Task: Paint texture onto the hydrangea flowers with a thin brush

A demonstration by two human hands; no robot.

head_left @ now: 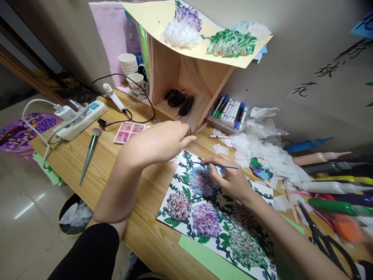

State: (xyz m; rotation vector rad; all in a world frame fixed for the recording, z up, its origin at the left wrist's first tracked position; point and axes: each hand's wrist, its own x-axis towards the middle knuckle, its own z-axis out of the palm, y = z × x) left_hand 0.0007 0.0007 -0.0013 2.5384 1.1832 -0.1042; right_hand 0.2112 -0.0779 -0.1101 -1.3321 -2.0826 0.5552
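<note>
while your right hand (230,179) is pinching a thin blue brush (224,166) between its fingertips, its tip is touching the blue and pink flower (201,181) near the top of the flower painting (215,217), which is lying on the wooden table (140,182) toward its near edge. your left hand (163,142) is hovering just past the painting's far corner, fingers loosely curled together with nothing visibly in them, though you cannot tell whether the fingertips are touching the table. a pink paint palette (128,132) is sitting just beside that hand, and a makeup-style brush (89,153) is lying well apart toward the table's left edge beside a power strip (83,120). a tray of markers (229,112) is resting at the far edge against the wall, next to an open wooden box (186,81). torn white tissue (262,147) is piling up to the right of the painting, and scissors (326,241) are lying near the table's right corner.
</note>
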